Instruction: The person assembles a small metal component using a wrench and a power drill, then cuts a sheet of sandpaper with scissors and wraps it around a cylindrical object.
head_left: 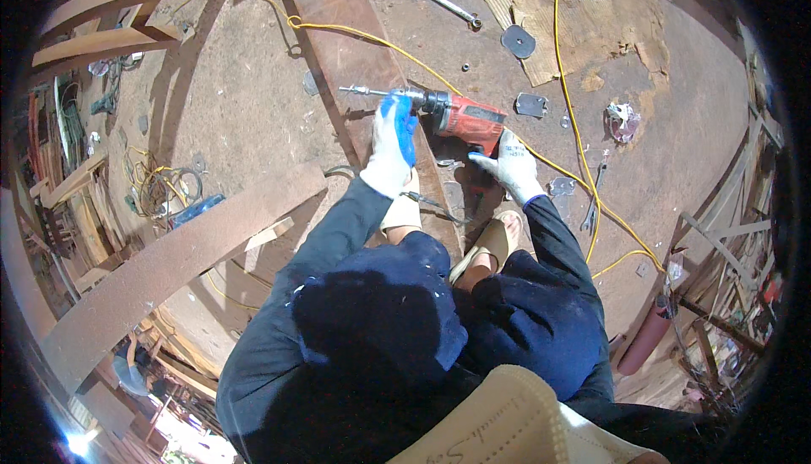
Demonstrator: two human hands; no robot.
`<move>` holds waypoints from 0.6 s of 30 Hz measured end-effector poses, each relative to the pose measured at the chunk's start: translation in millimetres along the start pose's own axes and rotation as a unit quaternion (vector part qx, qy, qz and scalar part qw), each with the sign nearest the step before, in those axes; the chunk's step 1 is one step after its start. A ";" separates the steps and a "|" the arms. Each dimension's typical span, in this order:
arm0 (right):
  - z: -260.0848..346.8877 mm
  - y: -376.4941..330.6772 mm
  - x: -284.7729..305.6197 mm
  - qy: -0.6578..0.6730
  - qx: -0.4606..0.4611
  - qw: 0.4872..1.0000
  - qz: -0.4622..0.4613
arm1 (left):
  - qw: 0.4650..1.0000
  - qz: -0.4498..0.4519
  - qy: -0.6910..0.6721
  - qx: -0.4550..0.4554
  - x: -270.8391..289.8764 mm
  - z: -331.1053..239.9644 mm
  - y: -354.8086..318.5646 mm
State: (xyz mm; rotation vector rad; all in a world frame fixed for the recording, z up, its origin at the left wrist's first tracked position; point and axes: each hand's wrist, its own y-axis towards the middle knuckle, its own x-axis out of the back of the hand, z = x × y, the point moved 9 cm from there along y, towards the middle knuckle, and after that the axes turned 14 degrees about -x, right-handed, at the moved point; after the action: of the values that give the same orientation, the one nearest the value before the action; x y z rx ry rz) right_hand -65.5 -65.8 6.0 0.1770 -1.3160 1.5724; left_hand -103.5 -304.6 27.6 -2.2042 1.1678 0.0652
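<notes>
Closest to the camera, a pale cloth edge (507, 417) fills the bottom of the view, and just beyond it are the person's dark blue trousers (380, 312), knees bent in a crouch over two sandalled feet (494, 240). Past the knees lies the red drill (469, 117), held level over a long reddish-brown plank (355, 33) that runs away from the person along the dusty floor (245, 100). The left hand (393, 143), in a white glove with blue fingertips, has its grip wrapped closed around the front of the drill, just behind the chuck, with the metal bit (363, 91) sticking out to the left of it. The right hand (511, 164), in a white glove, sits at the drill's rear; its grip is closed around the handle below the red body. A yellow cord (574, 117) trails from behind the drill, looping to the right of it and off toward the far end of the floor. Left of the drill and nearer the person, a broad curved wooden beam (169, 270) slants across the floor. Right of the drill lie small flat metal plates (530, 105), and farther beyond it rest a round metal disc (517, 40) and a wrench (448, 3).
</notes>
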 end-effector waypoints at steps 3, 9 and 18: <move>-17.0 8.9 -5.1 -0.037 0.016 0.999 -0.016 | 0.974 0.214 0.058 0.050 -34.3 -0.6 -35.8; -28.3 4.3 16.1 -0.088 -0.003 0.996 0.020 | 0.836 0.345 0.397 -0.155 -60.5 -48.1 -19.7; -112.7 -51.6 88.0 0.090 -0.145 0.971 -0.167 | 0.373 0.302 0.658 -0.580 -268.0 -132.4 104.0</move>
State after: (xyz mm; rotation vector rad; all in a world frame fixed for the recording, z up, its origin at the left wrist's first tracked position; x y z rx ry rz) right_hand -14.0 69.1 53.5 0.0653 -1.2805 1.0741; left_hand -376.3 -224.9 166.7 -2.3395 3.7871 -1.1659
